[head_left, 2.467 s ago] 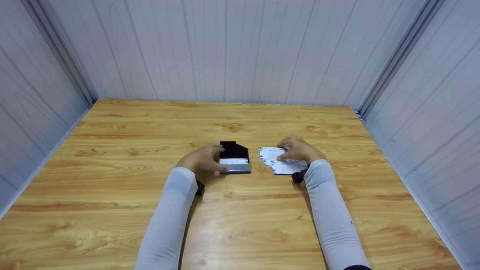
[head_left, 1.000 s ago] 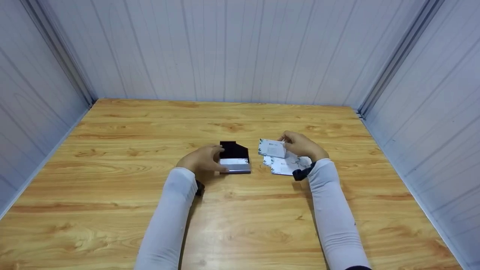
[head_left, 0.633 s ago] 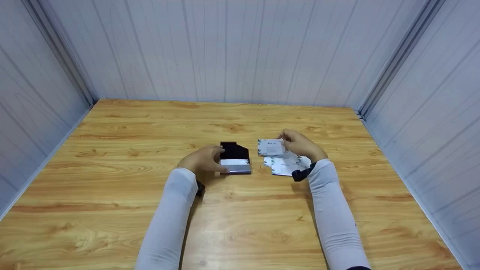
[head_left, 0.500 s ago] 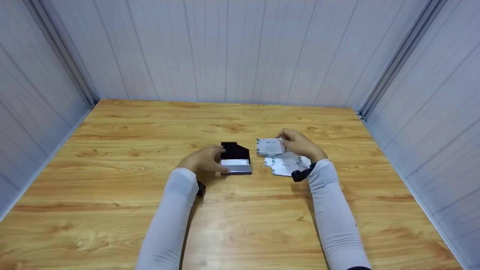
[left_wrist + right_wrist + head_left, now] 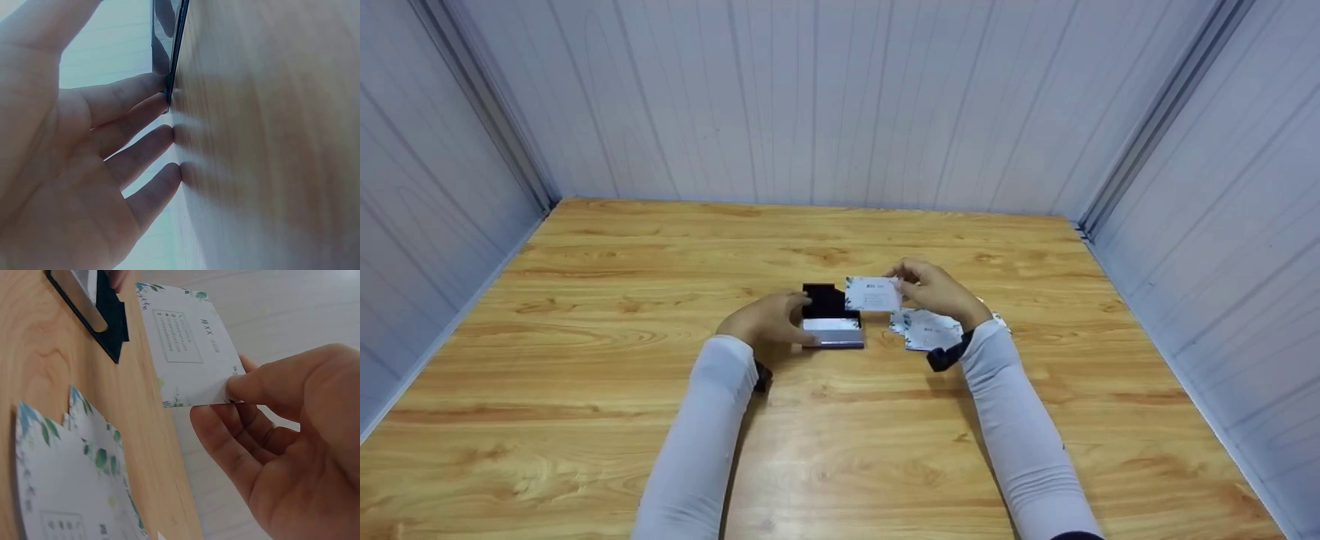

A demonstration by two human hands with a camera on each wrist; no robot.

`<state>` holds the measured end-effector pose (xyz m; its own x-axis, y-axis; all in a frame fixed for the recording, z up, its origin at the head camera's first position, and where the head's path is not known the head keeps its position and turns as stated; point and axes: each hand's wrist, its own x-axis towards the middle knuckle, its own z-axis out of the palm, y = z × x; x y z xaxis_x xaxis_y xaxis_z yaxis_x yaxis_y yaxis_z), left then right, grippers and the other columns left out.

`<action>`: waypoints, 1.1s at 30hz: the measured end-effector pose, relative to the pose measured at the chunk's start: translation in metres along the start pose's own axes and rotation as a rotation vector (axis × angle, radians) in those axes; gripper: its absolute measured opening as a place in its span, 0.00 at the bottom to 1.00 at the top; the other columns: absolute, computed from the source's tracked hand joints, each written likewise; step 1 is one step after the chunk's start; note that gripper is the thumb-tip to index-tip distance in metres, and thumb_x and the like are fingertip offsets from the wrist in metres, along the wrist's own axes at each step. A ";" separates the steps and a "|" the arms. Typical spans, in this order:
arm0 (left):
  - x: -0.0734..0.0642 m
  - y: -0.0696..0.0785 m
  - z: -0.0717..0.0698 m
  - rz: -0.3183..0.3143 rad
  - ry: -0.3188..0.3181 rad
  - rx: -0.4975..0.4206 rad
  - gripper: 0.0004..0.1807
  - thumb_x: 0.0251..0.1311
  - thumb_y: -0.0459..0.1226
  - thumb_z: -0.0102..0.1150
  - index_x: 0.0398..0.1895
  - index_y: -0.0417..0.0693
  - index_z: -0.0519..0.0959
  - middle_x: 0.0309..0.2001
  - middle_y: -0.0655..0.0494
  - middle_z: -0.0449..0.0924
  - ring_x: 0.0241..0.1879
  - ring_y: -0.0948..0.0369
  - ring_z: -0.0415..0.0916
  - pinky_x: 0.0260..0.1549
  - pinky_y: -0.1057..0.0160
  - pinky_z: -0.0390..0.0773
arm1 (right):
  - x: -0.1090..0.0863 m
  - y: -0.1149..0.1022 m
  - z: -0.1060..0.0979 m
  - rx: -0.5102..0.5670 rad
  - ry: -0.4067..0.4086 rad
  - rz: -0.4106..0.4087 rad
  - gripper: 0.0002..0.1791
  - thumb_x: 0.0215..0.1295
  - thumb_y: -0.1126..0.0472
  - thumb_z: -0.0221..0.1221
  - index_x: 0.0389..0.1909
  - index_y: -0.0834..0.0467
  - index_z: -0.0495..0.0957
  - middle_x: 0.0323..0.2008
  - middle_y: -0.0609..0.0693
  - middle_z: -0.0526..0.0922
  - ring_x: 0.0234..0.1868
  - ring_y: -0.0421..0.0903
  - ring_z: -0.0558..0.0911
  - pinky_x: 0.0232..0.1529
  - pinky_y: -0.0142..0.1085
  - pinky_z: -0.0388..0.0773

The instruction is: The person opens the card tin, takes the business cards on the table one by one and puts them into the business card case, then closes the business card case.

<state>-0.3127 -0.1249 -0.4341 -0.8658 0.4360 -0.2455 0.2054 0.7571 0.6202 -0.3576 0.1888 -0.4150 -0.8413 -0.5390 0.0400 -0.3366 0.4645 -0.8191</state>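
Note:
In the head view, a business card case (image 5: 840, 338) with a black inside and silvery front lies open on the table, a white card (image 5: 829, 324) in its pocket. My left hand (image 5: 765, 319) holds the case at its left side, thumb at the front and fingers farther back. In the left wrist view, its other fingertips rest on the table beside the case edge. My right hand (image 5: 934, 289) pinches a white business card (image 5: 188, 346) with leafy corners by its right end, raised above the table. From the head, this business card overlaps the case's back right corner.
More business cards (image 5: 930, 330) lie fanned on the wooden table (image 5: 825, 450) below my right wrist, partly hidden by it. White panel walls (image 5: 810, 105) enclose the table at the back and both sides.
My right hand has lifted a business card off the spread cards and carried it left, toward the case. My left hand has stayed at the case.

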 end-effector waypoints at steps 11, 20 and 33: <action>0.001 0.001 0.000 -0.028 -0.006 -0.008 0.49 0.58 0.52 0.71 0.79 0.51 0.57 0.76 0.50 0.57 0.75 0.50 0.53 0.70 0.45 0.58 | 0.007 -0.004 0.023 -0.095 0.001 -0.082 0.13 0.77 0.63 0.52 0.55 0.57 0.79 0.44 0.52 0.79 0.43 0.48 0.79 0.49 0.45 0.77; 0.001 -0.001 0.001 -0.029 -0.002 -0.017 0.51 0.58 0.52 0.71 0.79 0.47 0.55 0.77 0.49 0.54 0.75 0.49 0.51 0.71 0.46 0.55 | 0.012 -0.011 0.041 -0.086 0.026 -0.128 0.11 0.75 0.64 0.55 0.54 0.57 0.81 0.44 0.51 0.79 0.45 0.47 0.78 0.51 0.43 0.77; 0.004 -0.001 0.001 -0.011 0.008 -0.048 0.51 0.57 0.50 0.73 0.78 0.44 0.57 0.73 0.47 0.62 0.71 0.50 0.60 0.69 0.46 0.59 | 0.019 -0.009 0.055 -0.127 0.015 -0.211 0.13 0.72 0.69 0.56 0.53 0.59 0.83 0.41 0.53 0.82 0.43 0.48 0.81 0.47 0.42 0.79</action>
<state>-0.3157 -0.1231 -0.4362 -0.8717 0.4234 -0.2466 0.1738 0.7377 0.6523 -0.3469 0.1358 -0.4387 -0.7526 -0.6236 0.2114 -0.5551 0.4282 -0.7131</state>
